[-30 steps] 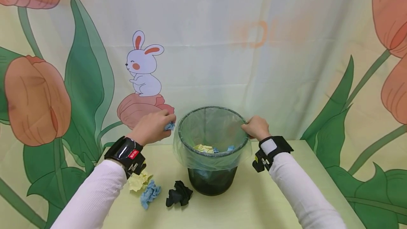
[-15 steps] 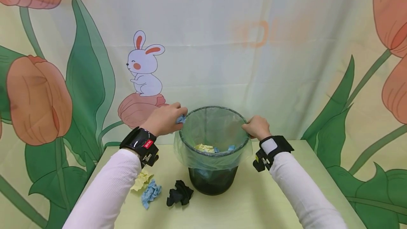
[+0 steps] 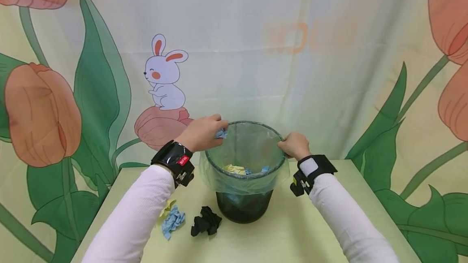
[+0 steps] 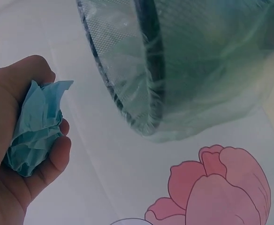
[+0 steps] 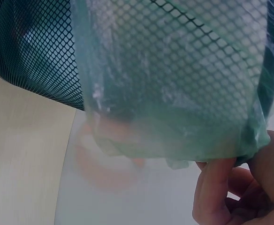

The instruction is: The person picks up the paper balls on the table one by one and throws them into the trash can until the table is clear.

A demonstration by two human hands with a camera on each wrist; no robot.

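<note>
My left hand [image 3: 204,132] is at the left rim of a dark mesh wastebasket [image 3: 244,208] lined with a thin green bag [image 3: 237,186]. Its fingers curl round a crumpled blue paper ball [image 4: 37,126], which peeks out below the fingertips in the head view. On the opposite side of the rim, my right hand [image 3: 294,146] pinches the bag and rim between thumb and fingers, as the right wrist view also shows. Inside the basket lie yellow crumpled paper [image 3: 235,169] and bits of blue paper [image 3: 265,169].
On the pale table [image 3: 292,230], left of the basket, lie a black crumpled paper [image 3: 206,221], another blue crumpled paper [image 3: 173,221] and a yellow one [image 3: 168,207] partly behind my left forearm. A printed curtain [image 3: 234,52] hangs close behind.
My left hand has moved right with the blue paper ball, from outside the basket to its left rim. The right hand has stayed on the rim.
</note>
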